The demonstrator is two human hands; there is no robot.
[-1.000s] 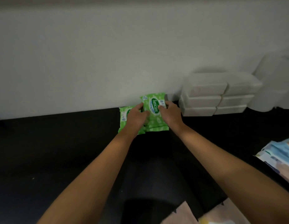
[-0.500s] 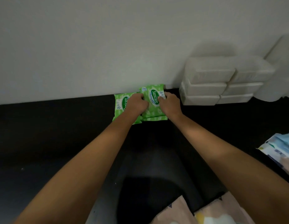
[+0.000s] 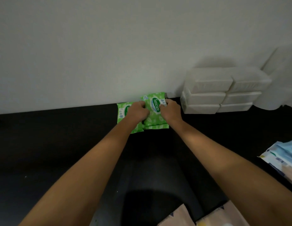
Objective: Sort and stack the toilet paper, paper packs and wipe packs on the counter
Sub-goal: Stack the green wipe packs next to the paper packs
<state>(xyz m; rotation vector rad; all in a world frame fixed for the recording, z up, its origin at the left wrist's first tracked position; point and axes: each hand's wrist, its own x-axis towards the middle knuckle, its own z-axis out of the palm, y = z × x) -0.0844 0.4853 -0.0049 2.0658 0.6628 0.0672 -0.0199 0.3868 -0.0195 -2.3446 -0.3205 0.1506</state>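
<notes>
A green top wipe pack (image 3: 156, 110), a soft plastic pillow-shaped pouch with glossy film, leaf print and an oval "Sanicare" label, sits between two hands on at least one more green pack, whose crimped edge shows beneath it. The left hand (image 3: 138, 110) curls its fingers against the pack's left edge and the right hand (image 3: 170, 110) pinches its right edge near the far corner, so both grip it from opposite sides, probably to square the slippery pouch over the one below. Under the left wrist lies a second wipe pack (image 3: 122, 111), flat, touching the stack's left side. Everything stands at the back of a matt black counter (image 3: 60, 144), against a plain pale wall (image 3: 109, 54) just beyond the fingertips, likely used as a backstop. Right of the right hand, near but apart, white paper packs (image 3: 223, 92) form blocky, soft-edged stacks three high in two columns. Further right stands blurred white toilet paper (image 3: 282, 75). Nearer the person's right forearm lie pale blue patterned packs (image 3: 282, 154), and peach packs (image 3: 207, 216) sit unsorted by the elbows.
</notes>
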